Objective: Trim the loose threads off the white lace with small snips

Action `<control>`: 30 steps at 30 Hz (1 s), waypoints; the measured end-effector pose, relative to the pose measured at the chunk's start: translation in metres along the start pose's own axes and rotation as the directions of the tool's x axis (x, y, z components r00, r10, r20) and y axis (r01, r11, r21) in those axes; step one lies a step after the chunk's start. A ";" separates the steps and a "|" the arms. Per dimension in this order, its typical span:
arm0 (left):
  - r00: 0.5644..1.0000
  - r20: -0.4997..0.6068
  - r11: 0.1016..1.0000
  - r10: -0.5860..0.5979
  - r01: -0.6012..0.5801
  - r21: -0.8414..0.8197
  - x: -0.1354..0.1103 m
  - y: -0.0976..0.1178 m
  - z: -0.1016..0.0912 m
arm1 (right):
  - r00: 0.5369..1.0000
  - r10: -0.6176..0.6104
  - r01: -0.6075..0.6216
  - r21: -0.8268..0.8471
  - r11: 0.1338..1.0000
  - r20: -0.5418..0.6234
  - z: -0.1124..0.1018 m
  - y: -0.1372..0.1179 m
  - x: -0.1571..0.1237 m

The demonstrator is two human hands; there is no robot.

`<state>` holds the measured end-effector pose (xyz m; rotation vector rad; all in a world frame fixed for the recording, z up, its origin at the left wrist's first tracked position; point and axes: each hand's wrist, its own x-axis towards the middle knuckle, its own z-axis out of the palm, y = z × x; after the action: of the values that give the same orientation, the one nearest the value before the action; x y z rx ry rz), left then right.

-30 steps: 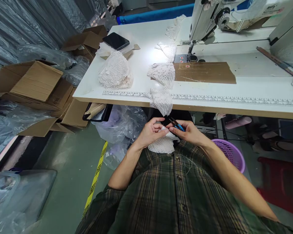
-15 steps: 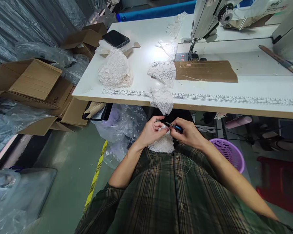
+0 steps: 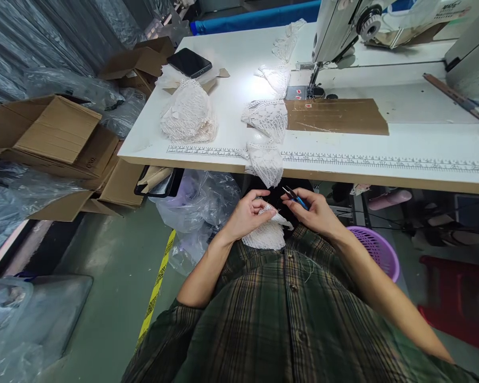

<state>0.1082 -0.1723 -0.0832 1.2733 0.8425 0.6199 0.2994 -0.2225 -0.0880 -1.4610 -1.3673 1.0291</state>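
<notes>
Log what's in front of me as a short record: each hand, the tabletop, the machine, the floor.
Left hand: pinching a white openwork lace piece above the lap
Right hand: holding small blue-handled snips, apart from the lace
White tabletop: rounded white lace heap at left, black rectangular phone behind it; row of white lace pieces, nearest overhanging the front edge
Machine: pale metal sewing machine, flat brown cardboard strip before it
Floor: purple perforated plastic basket, right side

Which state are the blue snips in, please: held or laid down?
Held: the blue snips sit in the right hand, which partly covers them.
</notes>
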 end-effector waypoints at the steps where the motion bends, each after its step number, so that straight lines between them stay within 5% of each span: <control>1: 1.000 0.001 1.000 0.000 0.000 -0.003 0.000 0.000 0.000 | 0.999 0.026 -0.028 0.045 0.999 0.039 0.000 0.001 0.000; 6: 1.000 -0.031 0.999 0.004 -0.006 -0.043 0.001 -0.001 -0.001 | 0.975 0.101 -0.128 0.130 0.983 0.199 0.005 0.004 -0.003; 17: 0.992 -0.117 0.999 0.035 -0.035 0.000 0.001 0.001 0.001 | 0.989 0.108 -0.124 0.174 0.977 0.096 0.018 0.001 0.001; 30: 0.996 -0.087 0.999 0.011 -0.015 -0.042 0.001 -0.004 0.002 | 0.942 0.315 -0.326 0.562 0.760 0.120 0.024 0.006 -0.005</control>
<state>0.1102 -0.1740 -0.0873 1.2211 0.8883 0.7040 0.2780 -0.2262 -0.1011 -1.2297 -0.7093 1.5229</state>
